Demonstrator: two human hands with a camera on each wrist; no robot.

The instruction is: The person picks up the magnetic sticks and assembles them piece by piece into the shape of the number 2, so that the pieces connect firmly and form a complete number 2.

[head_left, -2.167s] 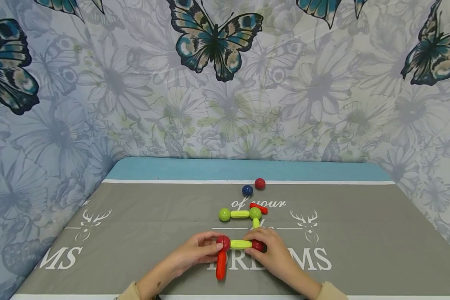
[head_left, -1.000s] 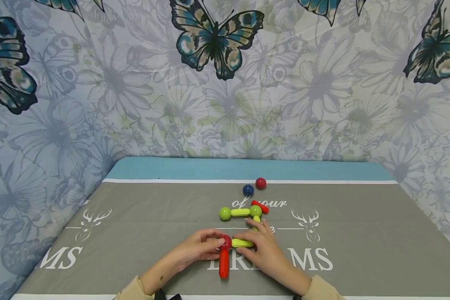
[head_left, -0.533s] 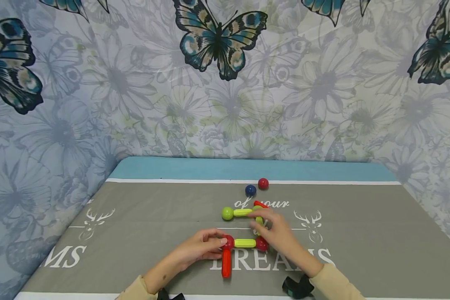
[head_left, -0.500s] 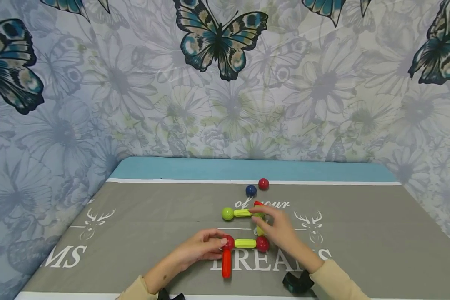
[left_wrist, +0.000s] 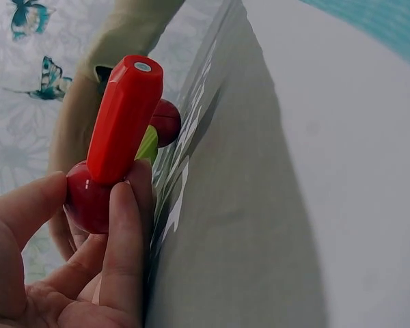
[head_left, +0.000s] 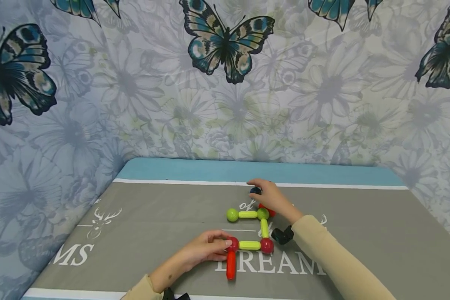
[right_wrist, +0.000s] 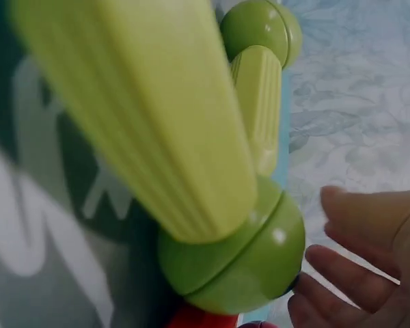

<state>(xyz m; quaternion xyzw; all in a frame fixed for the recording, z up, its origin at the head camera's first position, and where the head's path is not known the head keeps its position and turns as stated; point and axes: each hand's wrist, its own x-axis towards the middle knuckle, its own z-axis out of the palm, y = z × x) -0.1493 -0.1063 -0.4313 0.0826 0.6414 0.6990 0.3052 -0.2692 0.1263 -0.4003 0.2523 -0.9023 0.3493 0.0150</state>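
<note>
Left forearm comes in over the desk's (head_left: 153,216) near edge; left hand (head_left: 209,250) is bent at the fingers, thumb and fingertips pinching a red ball (head_left: 232,244). Right arm, in a beige sleeve (head_left: 333,250), extends across toward the far edge. Right hand (head_left: 271,199) is half curled, thumb and fingers parted around a dark blue ball (head_left: 256,191) near that edge; cannot tell whether it grips.

Lettering on the grey cover: "DREAM" along the near side, its D partly covered, its M running up to the right sleeve; "MS" toward the left edge; "of" toward the far edge, just short of the right hand.

Joined pieces: from the pinched ball a red rod (head_left: 231,266) points to the near edge; a yellow-green rod (head_left: 249,245) runs toward the right edge to a second red ball (head_left: 267,245). From there another rod (head_left: 264,228) leads farward to a green ball (head_left: 263,213), near the right hand.
</note>
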